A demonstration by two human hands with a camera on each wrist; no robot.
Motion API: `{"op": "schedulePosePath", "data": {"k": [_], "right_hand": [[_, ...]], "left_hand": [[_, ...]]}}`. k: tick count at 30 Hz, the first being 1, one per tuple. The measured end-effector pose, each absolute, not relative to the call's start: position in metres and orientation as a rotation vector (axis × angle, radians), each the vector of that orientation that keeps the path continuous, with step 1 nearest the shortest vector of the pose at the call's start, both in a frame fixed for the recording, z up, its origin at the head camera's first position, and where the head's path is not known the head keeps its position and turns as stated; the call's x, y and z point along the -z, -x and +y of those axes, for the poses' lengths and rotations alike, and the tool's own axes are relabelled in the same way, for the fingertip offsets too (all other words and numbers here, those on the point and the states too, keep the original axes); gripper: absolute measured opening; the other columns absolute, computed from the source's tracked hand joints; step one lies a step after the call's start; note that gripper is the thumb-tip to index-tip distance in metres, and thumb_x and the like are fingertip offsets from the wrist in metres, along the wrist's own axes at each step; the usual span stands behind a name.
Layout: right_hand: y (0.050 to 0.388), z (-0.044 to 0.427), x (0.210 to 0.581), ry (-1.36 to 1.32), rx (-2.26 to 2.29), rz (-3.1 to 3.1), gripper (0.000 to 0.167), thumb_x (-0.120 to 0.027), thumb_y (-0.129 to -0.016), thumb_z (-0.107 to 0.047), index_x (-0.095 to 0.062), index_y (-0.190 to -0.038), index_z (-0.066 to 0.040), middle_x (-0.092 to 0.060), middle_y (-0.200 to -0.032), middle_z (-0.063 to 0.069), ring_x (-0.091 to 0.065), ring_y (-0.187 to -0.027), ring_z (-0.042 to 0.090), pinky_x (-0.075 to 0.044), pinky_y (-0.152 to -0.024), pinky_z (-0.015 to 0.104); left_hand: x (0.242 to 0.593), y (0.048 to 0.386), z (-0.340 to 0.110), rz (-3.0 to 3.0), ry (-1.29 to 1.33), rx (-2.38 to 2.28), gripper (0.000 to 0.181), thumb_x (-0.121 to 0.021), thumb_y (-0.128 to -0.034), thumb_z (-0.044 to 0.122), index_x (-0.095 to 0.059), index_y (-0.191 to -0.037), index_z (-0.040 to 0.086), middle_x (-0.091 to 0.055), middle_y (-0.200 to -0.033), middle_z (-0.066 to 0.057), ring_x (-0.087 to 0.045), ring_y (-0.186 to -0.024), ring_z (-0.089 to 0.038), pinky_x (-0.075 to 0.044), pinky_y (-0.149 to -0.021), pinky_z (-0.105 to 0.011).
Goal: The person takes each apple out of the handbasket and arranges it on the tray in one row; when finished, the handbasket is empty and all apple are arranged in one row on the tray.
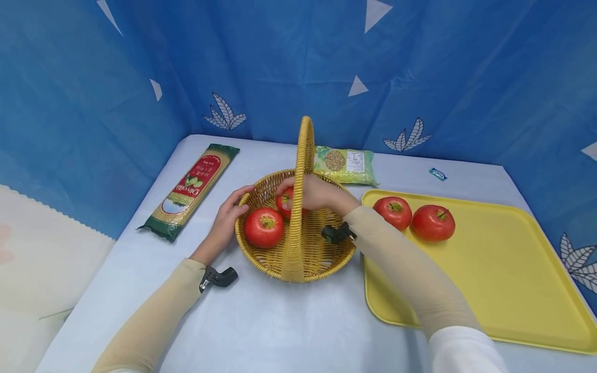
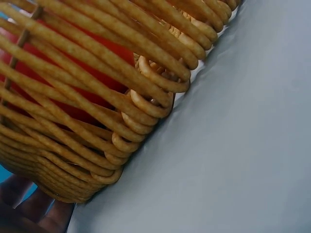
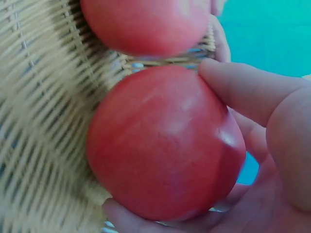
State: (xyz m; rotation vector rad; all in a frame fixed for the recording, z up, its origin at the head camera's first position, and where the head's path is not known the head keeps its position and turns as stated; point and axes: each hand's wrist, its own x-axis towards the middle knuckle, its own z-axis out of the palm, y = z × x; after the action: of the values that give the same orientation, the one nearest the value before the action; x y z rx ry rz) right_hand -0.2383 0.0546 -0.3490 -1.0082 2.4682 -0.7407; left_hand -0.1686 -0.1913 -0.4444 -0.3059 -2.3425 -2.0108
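A yellow wicker basket (image 1: 322,254) with a tall arched handle stands on the table. My left hand (image 1: 227,217) holds its left rim; in the left wrist view, fingers (image 2: 36,206) lie against the outside of the weave. Reaching in behind the handle, my right hand (image 1: 324,194) grips a red apple (image 3: 167,145) inside the basket, thumb on one side and fingers round the other. The handle partly hides that hand in the head view. Another red apple (image 1: 264,228) sits in the basket's left part, beside the gripped one.
To the right lies a yellow tray (image 1: 494,280) with two red apples (image 1: 434,223) at its left end, under my right forearm's far side. A noodle packet (image 1: 191,191) lies left, a green bag (image 1: 347,166) behind the basket, and a small blue wrapper (image 1: 438,174) at the back.
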Motion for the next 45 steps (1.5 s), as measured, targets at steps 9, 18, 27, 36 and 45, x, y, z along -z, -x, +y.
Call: {"op": "schedulePosePath", "data": {"k": [9, 18, 27, 36, 45], "right_hand": [[0.233, 0.075, 0.324, 0.896, 0.840, 2.437, 0.036, -0.075, -0.089, -0.018, -0.071, -0.125, -0.013, -0.071, -0.123, 0.009, -0.064, -0.113, 0.024, -0.057, -0.096, 0.041], [0.223, 0.106, 0.295, 0.969, 0.808, 2.501, 0.042, -0.074, -0.090, -0.023, -0.068, -0.129, -0.011, -0.065, -0.129, 0.013, -0.059, -0.110, 0.028, -0.059, -0.085, 0.040], [0.216, 0.157, 0.274, 0.832, 0.916, 2.559, 0.037, -0.072, -0.093, -0.020, -0.069, -0.130, -0.017, -0.059, -0.138, 0.009, -0.054, -0.122, 0.030, -0.060, -0.087, 0.044], [0.212, 0.215, 0.251, 0.596, 0.890, 2.712, 0.041, -0.073, -0.093, -0.022, -0.066, -0.133, -0.015, -0.060, -0.132, 0.014, -0.052, -0.119, 0.032, -0.057, -0.075, 0.030], [0.199, 0.275, 0.257, 0.335, 0.948, 2.764, 0.050, -0.069, -0.096, -0.026, -0.056, -0.143, -0.012, -0.048, -0.144, 0.016, -0.044, -0.124, 0.032, -0.057, -0.069, 0.023]], "left_hand": [[0.446, 0.169, -0.191, -2.332, 0.303, 2.011, 0.051, -0.041, -0.0986, 0.007, -0.048, -0.149, 0.004, -0.042, -0.160, -0.014, -0.028, -0.155, -0.026, -0.017, -0.129, -0.051], [0.446, 0.168, -0.191, -2.325, 0.292, 2.033, 0.052, -0.041, -0.0984, 0.006, -0.046, -0.150, 0.004, -0.042, -0.160, -0.014, -0.029, -0.154, -0.026, -0.018, -0.129, -0.049], [0.447, 0.167, -0.191, -2.328, 0.302, 2.030, 0.052, -0.041, -0.0987, 0.007, -0.046, -0.150, 0.005, -0.041, -0.161, -0.014, -0.028, -0.155, -0.027, -0.017, -0.130, -0.052], [0.446, 0.167, -0.192, -2.336, 0.304, 2.021, 0.051, -0.041, -0.0984, 0.008, -0.046, -0.150, 0.005, -0.041, -0.161, -0.013, -0.027, -0.156, -0.026, -0.017, -0.130, -0.051], [0.445, 0.168, -0.191, -2.338, 0.318, 2.014, 0.051, -0.040, -0.0991, 0.008, -0.046, -0.150, 0.005, -0.041, -0.160, -0.013, -0.028, -0.156, -0.026, -0.018, -0.129, -0.051]]}}
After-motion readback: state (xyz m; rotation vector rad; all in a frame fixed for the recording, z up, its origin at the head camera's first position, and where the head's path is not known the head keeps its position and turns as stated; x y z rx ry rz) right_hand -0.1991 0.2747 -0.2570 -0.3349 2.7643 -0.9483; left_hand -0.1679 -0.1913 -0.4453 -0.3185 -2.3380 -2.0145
